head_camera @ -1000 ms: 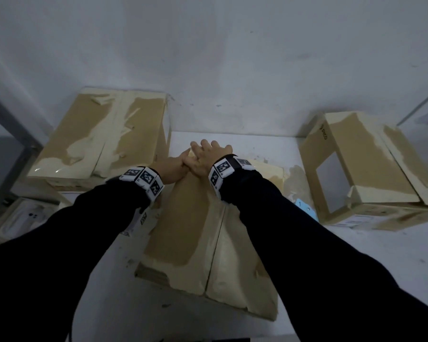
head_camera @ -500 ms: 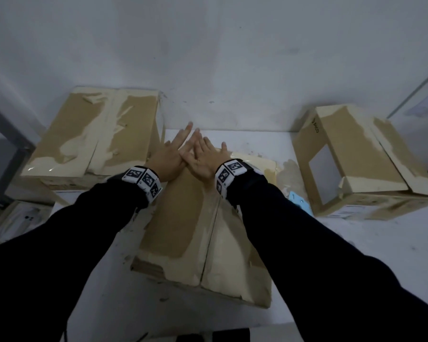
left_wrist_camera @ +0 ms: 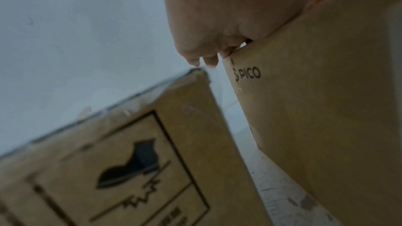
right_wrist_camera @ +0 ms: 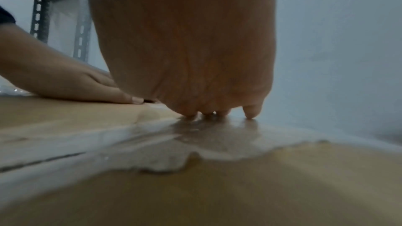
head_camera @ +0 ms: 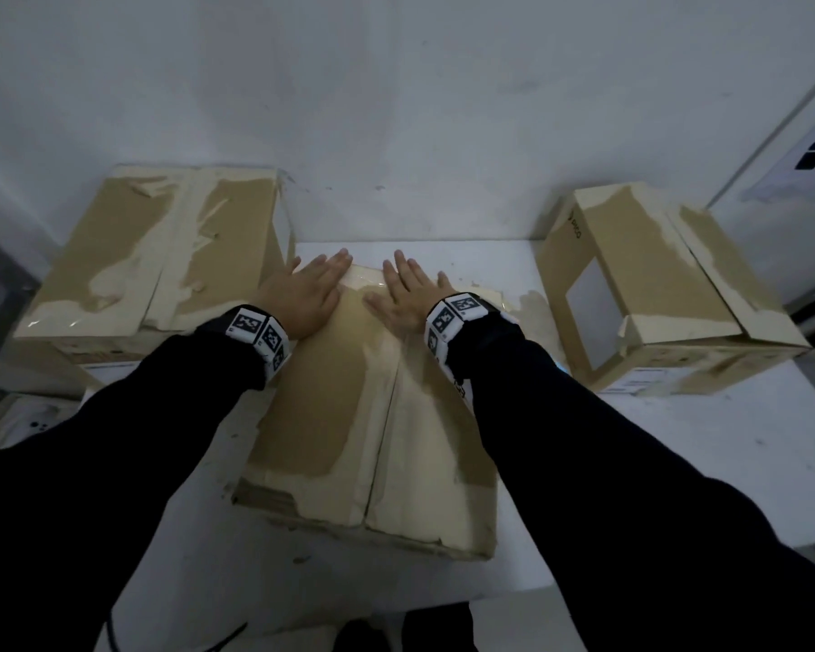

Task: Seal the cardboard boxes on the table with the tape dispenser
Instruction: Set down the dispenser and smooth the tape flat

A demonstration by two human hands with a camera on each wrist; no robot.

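Both hands flat, fingers straight: left hand (head_camera: 304,296) & right hand (head_camera: 408,298) press worn brown cardboard box (head_camera: 349,416); left wrist cam alone shows "PICO" print (left_wrist_camera: 248,74).

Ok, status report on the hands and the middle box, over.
Left hand and right hand open, flat on middle box far end. Clear tape under the fingertips. No dispenser in view.

Our left hand (left_wrist_camera: 228,15) cut off by the wrist picture's top edge, our right hand (right_wrist_camera: 187,44) likewise, shoe-marked box (left_wrist_camera: 130,169) blurred and cropped, small print under its symbol unreadable, our forearms hiding the middle box's (head_camera: 349,416) sides
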